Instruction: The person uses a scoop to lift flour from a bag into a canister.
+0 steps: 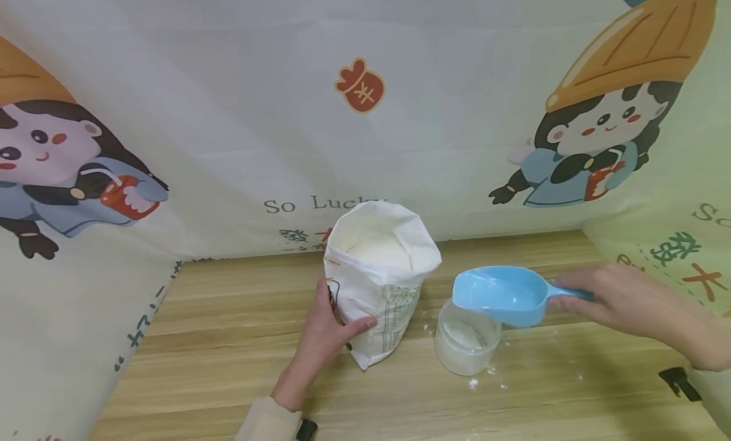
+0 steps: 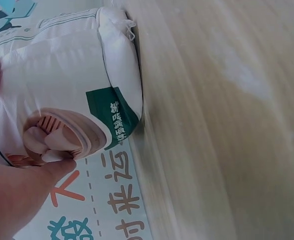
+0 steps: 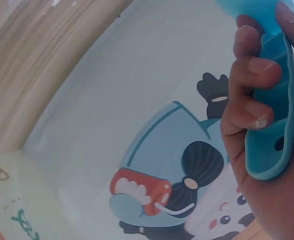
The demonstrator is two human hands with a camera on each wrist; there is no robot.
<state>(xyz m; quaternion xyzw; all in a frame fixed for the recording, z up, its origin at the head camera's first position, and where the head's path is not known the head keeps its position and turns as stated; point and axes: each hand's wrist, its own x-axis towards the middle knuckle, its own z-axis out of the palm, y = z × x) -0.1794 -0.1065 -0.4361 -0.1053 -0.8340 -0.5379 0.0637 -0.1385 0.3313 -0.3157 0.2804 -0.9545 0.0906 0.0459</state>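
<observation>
My left hand [image 1: 327,332] grips the side of an open white flour bag [image 1: 394,317], thumb across its front. White powder shows inside the folded-out mouth. A steamer of buns and a green label are printed on the bag [image 2: 62,70] in the left wrist view. My right hand [image 1: 619,301] holds a light blue scoop [image 1: 502,292] by its handle, fingers curled round it in the right wrist view. The scoop's bowl hangs over the rim of a clear round jar [image 1: 464,355], hiding part of the opening. Some white powder lies in the jar.
Small spills of white powder [image 1: 473,384] dot the wood-grain table [image 1: 228,352] around the jar. A printed cloth [image 1: 274,111] with cartoon figures and lettering encloses the table at the back and sides, close behind the bag.
</observation>
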